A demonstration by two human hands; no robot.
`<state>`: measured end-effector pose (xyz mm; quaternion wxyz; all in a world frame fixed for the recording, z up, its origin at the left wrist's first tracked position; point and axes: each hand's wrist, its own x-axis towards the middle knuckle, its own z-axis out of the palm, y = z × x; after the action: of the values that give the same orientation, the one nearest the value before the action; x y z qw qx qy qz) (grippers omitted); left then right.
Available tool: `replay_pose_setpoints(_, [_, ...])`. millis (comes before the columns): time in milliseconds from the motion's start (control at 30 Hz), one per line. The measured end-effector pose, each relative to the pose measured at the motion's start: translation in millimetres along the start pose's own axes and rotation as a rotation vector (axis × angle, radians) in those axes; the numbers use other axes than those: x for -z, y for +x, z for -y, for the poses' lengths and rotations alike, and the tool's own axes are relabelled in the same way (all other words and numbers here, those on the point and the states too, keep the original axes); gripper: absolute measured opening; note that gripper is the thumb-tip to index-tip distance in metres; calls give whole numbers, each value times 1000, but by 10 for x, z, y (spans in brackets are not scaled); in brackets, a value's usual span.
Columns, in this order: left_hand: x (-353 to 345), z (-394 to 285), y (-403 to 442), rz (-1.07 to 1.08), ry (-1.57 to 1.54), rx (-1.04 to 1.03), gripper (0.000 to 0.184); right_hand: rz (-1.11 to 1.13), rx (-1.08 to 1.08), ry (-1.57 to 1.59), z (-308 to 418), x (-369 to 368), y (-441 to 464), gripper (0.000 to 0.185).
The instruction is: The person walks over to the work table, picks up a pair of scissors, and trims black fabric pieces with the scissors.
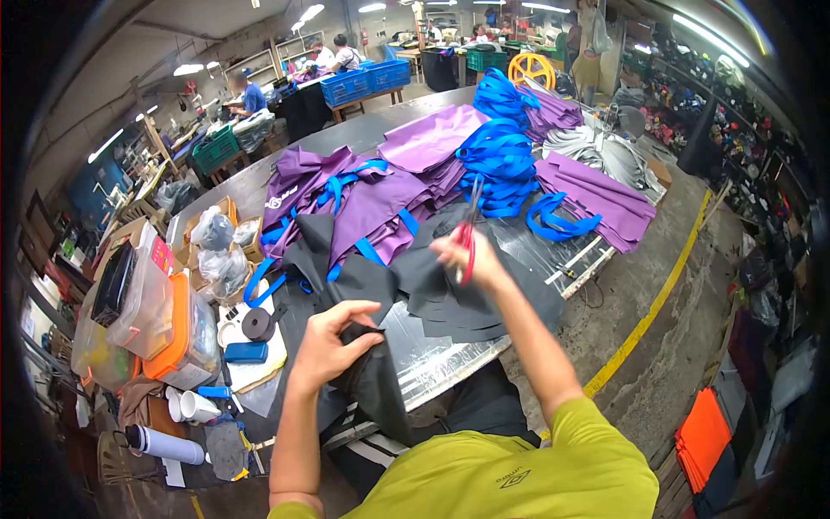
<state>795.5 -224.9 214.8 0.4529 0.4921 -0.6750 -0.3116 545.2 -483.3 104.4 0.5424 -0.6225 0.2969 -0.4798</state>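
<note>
My left hand (335, 346) pinches a piece of black fabric (380, 389) between thumb and fingers at the table's near edge. In my right hand (484, 264) is a pair of scissors (468, 251) with red handles, blades pointing up and away from me. Beneath the scissors, flat black fabric pieces (450, 303) lie on the table. Just beyond my hands sits a heap of purple fabric bags (372, 212) with blue straps. Coiled blue webbing (500, 160) is stacked behind the scissors, and a loose blue strap loop (560, 218) lies to the right.
Purple panels (596, 195) and grey fabric (596, 151) lie at the table's far right. On the left stand an orange-trimmed plastic box (183, 337), a black tape roll (258, 323), a blue case (246, 352) and a white bottle (166, 445). Several people work at the back.
</note>
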Motion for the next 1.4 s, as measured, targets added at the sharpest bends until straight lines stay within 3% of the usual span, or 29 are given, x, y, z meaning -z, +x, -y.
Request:
replay_pose_setpoints(33, [-83, -2, 88, -1, 5, 3, 46, 183, -67, 284, 489, -324, -473, 37])
replay_pose_setpoints(100, [-238, 76, 243, -30, 58, -49, 44, 348, -59, 351, 737, -700, -996, 36])
replay_pose_setpoints(200, [-341, 124, 351, -18, -137, -70, 49, 210, 146, 141, 663, -952, -1403, 41])
replay_pose_setpoints(300, [-280, 207, 354, 145, -251, -27, 65, 60, 112, 312, 804, -970, -1523, 41])
replay_pose_setpoints(333, [-253, 211, 359, 234, -237, -44, 67, 42, -37, 281, 907, -887, -1556, 40])
replay_pose_setpoints(367, [-215, 226, 354, 322, -223, -61, 70, 15, 0, 305, 957, -814, -1541, 41])
replay_pose_setpoints(400, [-170, 428, 307, 512, -373, 159, 64, -11, 38, 328, 1007, -740, -1525, 41])
replay_pose_setpoints(467, [-184, 593, 225, 507, -294, 230, 36, -72, 209, 228, 1005, -515, -1461, 43])
replay_pose_setpoints(500, [-170, 634, 194, 489, -242, 265, 27, -138, 197, 189, 1160, -442, -1481, 43])
replay_pose_setpoints(567, [-76, 660, 146, 477, -144, 270, 21, -265, 282, 65, 1261, -289, -1469, 43])
replay_pose_setpoints(600, [-47, 661, 125, 471, -96, 273, 19, -299, 224, 130, 1295, -254, -1480, 43])
replay_pose_setpoints(700, [116, 32, -5, 539, -282, 166, 21, -317, 197, 155, 1296, -152, -1472, 42])
replay_pose_setpoints(733, [119, -173, -29, 572, -355, -104, 22, -295, 206, 158, 1291, -149, -1482, 42])
replay_pose_setpoints(767, [171, -243, -95, 625, -412, -117, 21, -273, 210, 163, 1278, -155, -1498, 42])
replay_pose_setpoints(833, [276, -663, -116, 625, -220, 15, 23, -243, 230, 132, 1248, -178, -1477, 41])
replay_pose_setpoints(933, [239, -550, -54, 397, -213, 113, 36, -216, 229, 131, 1103, -270, -1435, 41])
replay_pose_setpoints(967, [301, -373, -44, 411, -241, 288, 34, -233, 158, 214, 1096, -313, -1436, 42])
replay_pose_setpoints(1033, [282, -198, 23, 378, -360, 320, 29, -266, 208, 180, 951, -294, -1376, 40])
replay_pose_setpoints(1100, [215, -83, 59, 252, -400, 285, 17, -234, 166, 236, 1006, -324, -1408, 40])
replay_pose_setpoints(1167, [320, -3, 67, 357, -278, 331, 23, -248, 146, 155, 957, -284, -1400, 40])
replay_pose_setpoints(1267, [303, 20, 80, 345, -251, 249, 21, -258, 175, 53, 940, -266, -1377, 40])
replay_pose_setpoints(1400, [200, -132, 105, 237, -315, 63, 34, -281, 194, -26, 940, -283, -1266, 38])
